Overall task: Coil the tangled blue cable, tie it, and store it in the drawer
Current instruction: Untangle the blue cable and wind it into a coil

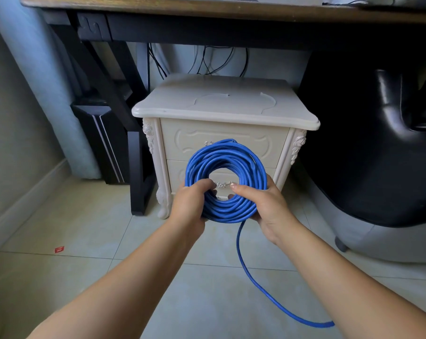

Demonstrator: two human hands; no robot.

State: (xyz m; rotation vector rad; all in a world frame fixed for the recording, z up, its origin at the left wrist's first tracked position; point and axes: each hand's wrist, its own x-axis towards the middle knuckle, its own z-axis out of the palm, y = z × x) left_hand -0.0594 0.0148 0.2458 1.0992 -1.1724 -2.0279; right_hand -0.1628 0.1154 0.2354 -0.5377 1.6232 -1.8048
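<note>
Your left hand and right hand each have their fingers curled round the lower arc of the blue cable. They hold the coil upright in the air just in front of the white nightstand, with its hole facing you and its axis running away toward the drawers. Coiling looks nearly done, but a loose tail hangs from the bottom and trails over the floor tiles to your right; no tie shows and both drawers are closed, so tying and storing are yet to do.

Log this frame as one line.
blue cable: mostly coiled, tail trailing on floor | left hand: grips cable | right hand: grips cable | drawers: closed
</note>
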